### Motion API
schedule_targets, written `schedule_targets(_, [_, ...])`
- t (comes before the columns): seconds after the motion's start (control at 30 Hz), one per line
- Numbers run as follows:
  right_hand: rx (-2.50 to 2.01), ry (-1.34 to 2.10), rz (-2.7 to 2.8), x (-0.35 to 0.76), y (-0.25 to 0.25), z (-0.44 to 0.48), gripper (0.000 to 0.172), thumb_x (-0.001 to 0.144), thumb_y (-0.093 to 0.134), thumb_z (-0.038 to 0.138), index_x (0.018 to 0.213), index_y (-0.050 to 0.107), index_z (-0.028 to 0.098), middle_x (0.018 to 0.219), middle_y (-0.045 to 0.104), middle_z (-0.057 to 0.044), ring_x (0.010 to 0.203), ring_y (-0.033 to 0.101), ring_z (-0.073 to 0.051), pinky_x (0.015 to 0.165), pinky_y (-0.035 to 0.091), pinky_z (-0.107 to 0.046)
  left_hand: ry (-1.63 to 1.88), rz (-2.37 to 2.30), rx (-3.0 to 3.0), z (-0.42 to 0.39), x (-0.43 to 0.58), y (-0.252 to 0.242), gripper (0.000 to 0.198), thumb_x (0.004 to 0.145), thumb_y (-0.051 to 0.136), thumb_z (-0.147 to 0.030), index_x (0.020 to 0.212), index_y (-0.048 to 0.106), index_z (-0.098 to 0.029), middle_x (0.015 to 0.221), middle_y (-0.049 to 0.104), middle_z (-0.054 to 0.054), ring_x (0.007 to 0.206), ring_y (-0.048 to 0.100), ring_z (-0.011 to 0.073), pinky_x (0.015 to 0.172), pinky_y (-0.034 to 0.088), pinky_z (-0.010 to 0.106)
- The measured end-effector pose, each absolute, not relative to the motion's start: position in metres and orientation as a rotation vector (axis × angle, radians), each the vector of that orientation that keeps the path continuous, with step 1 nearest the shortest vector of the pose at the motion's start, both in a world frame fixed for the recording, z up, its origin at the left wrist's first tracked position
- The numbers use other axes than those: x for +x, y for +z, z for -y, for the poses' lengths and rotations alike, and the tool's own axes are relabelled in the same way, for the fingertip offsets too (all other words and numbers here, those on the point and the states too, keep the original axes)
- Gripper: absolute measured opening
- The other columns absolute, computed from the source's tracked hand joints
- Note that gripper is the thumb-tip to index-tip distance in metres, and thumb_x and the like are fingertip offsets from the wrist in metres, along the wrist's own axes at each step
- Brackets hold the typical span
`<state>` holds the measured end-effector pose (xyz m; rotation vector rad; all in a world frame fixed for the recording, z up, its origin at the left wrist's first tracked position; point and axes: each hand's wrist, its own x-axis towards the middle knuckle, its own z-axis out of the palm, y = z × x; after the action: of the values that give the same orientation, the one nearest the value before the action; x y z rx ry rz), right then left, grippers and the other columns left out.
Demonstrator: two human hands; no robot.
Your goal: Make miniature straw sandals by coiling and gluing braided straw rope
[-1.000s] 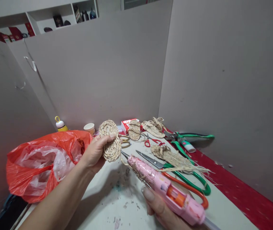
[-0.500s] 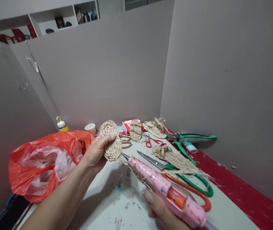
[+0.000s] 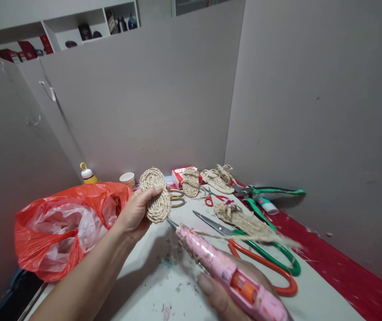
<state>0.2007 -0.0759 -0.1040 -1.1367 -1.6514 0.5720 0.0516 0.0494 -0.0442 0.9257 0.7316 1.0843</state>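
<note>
One pink plastic glue gun [image 3: 207,256], three metal-bladed scissors [image 3: 220,228], at least four beige woven-straw pieces [image 3: 157,207]
Beyond the glue gun: one red-and-white box [image 3: 179,178], one green-handled cutter [image 3: 253,190], one teal-and-white tube [image 3: 267,205]; left of it: one red plastic bag [image 3: 73,249], one white cup [image 3: 127,180], one yellow bottle [image 3: 89,179].

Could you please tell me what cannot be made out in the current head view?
All in the head view:
- Left hand: some fingers hidden behind the woven straw piece.
- Right hand: grip mostly hidden by the pink glue gun.
- Glue gun's rear end: cut off by the bottom edge.
- Red bag: anything beneath the white plastic is hidden.
- Straw strand: far end blurred.
- Red-and-white box: lettering too small.
</note>
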Motion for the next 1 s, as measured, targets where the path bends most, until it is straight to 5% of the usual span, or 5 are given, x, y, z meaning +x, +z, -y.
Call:
schedule_targets(0.3, [-1.550,0.380,2.347,0.200,-0.137,0.054,0.005,0.069,0.061,0.022,0.071,0.059,0.019,0.073,0.066,-0.006,0.065,0.061,-0.023,0.056,0.035,-0.030,1.159,-0.663,1.048,-0.045,0.042,-0.034,0.014,0.064,0.073,-0.020,0.073,0.069,-0.009,0.063,0.069,0.003,0.053,0.061,0.0097,0.051,0.047,0.017])
schedule_targets(0.57, [-1.414,0.817,2.165,0.224,-0.110,0.056,0.022,0.070,0.064,0.023,0.092,0.065,0.023,0.094,0.065,-0.005,0.085,0.060,-0.023,0.072,0.044,-0.033,1.070,-0.666,1.121,-0.034,0.045,-0.034,0.018,0.065,0.075,-0.024,0.074,0.069,-0.010,0.058,0.066,0.003,0.054,0.060,0.0122,0.051,0.046,0.020])
schedule_targets(0.67, [-1.213,1.224,1.632,0.224,-0.103,0.055,0.016,0.084,0.057,0.032,0.093,0.065,0.022,0.083,0.067,-0.003,0.075,0.061,-0.018,0.068,0.045,-0.029,1.020,-0.648,1.161,-0.029,0.049,-0.038,0.019,0.066,0.075,-0.027,0.074,0.070,-0.011,0.059,0.066,0.002,0.051,0.058,0.0104,0.051,0.046,0.020])
schedule_targets(0.8, [-0.879,1.750,1.007,0.210,-0.103,0.056,0.040,0.086,0.057,0.052,0.091,0.065,0.013,0.077,0.070,-0.007,0.059,0.061,-0.010,0.056,0.045,-0.021,0.919,-0.634,1.189,-0.022,0.058,-0.047,0.019,0.067,0.075,-0.029,0.074,0.070,-0.012,0.064,0.068,0.003,0.050,0.057,0.0091,0.049,0.045,0.019])
schedule_targets(1.0, [-0.643,1.818,0.749,0.203,-0.110,0.059,0.031,0.071,0.078,0.036,0.066,0.057,0.014,0.047,0.056,0.005,0.032,0.043,-0.003,0.034,0.033,-0.013,0.856,-0.622,1.199,-0.019,0.064,-0.054,0.018,0.068,0.076,-0.029,0.073,0.070,-0.012,0.064,0.068,0.002,0.052,0.059,0.0090,0.050,0.045,0.018])
